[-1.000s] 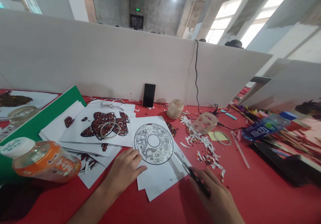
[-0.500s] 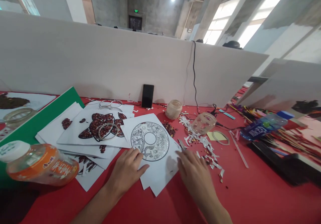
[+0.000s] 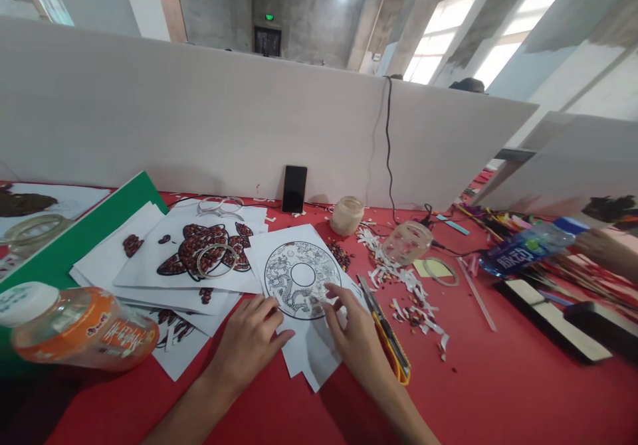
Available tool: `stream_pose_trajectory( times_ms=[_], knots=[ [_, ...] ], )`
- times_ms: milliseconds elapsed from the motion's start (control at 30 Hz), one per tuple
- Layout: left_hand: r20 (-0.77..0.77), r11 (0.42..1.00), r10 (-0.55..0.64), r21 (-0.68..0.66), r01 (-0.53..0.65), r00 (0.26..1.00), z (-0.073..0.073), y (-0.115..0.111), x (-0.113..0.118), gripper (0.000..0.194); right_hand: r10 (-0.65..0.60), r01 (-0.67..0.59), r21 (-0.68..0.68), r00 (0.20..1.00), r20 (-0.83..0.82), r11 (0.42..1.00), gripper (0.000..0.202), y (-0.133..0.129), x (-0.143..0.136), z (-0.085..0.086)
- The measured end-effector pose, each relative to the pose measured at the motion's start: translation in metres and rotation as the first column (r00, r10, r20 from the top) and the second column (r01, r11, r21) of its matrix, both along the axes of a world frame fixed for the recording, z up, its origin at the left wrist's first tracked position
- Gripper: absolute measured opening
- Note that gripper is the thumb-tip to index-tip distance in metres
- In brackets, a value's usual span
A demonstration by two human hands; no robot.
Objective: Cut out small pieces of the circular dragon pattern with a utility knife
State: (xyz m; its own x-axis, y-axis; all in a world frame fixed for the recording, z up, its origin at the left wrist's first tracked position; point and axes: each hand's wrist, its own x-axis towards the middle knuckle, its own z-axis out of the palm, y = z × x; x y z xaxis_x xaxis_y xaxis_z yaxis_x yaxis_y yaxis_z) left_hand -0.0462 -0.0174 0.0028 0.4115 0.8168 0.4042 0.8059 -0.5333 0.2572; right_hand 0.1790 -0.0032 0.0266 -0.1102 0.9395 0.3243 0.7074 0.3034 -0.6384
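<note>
My left hand [image 3: 249,335] lies on the left side of a white paper sheet [image 3: 312,352], thumb spread from the fingers. The sheet bears a round black line print [image 3: 276,269] with a dragon pattern. Over the print's lower right, my right hand [image 3: 351,322] hovers or rests with bent fingers, thumb and forefinger apart; I see nothing held in it. A yellow-handled cutter [image 3: 393,352] lies along the sheet's right side. To the left, a paper with a picture of dark red beans [image 3: 199,249] carries a tape roll [image 3: 216,261].
A plastic jar with orange label [image 3: 94,329] stands at left. Behind are a phone [image 3: 294,189], loose beans [image 3: 339,257] and glass jars [image 3: 347,216]. Paper scraps [image 3: 403,285] litter the right. Another person's hand [image 3: 605,252] is beside a blue-labelled bottle [image 3: 531,249].
My right hand has moved left from the sheet's edge onto the print, uncovering the cutter. My left hand stays put. Another person's hand has appeared at right, and a black object there has shifted.
</note>
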Motion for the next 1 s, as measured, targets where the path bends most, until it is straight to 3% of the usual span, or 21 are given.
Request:
stream_pose_trajectory(
  times_ms=[100,200,267,400,667,800,900,1000],
  knots=[
    [0.019,1.0,-0.019,0.001,0.019,1.0,0.0,0.0,-0.002,0.013,0.037,-0.038,0.035,0.998,0.045,0.999,0.025,0.01,-0.007,0.008],
    [0.033,0.999,-0.046,0.02,0.045,0.998,0.0,0.0,-0.004,0.01,0.171,-0.176,-0.005,0.951,0.257,0.984,0.017,0.021,-0.027,0.016],
    [0.027,0.998,-0.061,0.029,0.06,0.998,0.0,0.0,-0.005,0.008,0.192,-0.187,-0.051,0.905,0.38,0.981,0.01,0.028,-0.047,0.017],
    [-0.011,0.995,-0.085,0.053,0.085,0.996,0.001,0.0,-0.007,0.015,0.233,-0.207,-0.107,0.881,0.413,0.972,0.004,0.039,-0.075,0.015],
    [0.011,0.993,-0.08,0.088,0.078,0.997,0.0,0.001,-0.006,0.011,0.2,-0.176,-0.105,0.935,0.292,0.979,0.011,0.046,-0.041,0.028],
    [0.031,0.99,-0.117,0.079,0.114,0.993,0.002,0.002,-0.009,0.016,0.237,-0.215,-0.105,0.928,0.289,0.971,0.004,0.041,-0.057,0.019],
    [0.075,0.99,-0.13,0.066,0.125,0.989,0.003,0.002,-0.012,0.018,0.198,-0.184,-0.077,0.941,0.274,0.98,0.008,0.047,-0.066,0.01],
    [0.111,0.993,-0.106,0.068,0.099,0.988,0.002,0.002,-0.013,0.016,0.104,-0.097,-0.041,0.967,0.233,0.994,0.015,0.062,-0.034,0.011]
  ],
)
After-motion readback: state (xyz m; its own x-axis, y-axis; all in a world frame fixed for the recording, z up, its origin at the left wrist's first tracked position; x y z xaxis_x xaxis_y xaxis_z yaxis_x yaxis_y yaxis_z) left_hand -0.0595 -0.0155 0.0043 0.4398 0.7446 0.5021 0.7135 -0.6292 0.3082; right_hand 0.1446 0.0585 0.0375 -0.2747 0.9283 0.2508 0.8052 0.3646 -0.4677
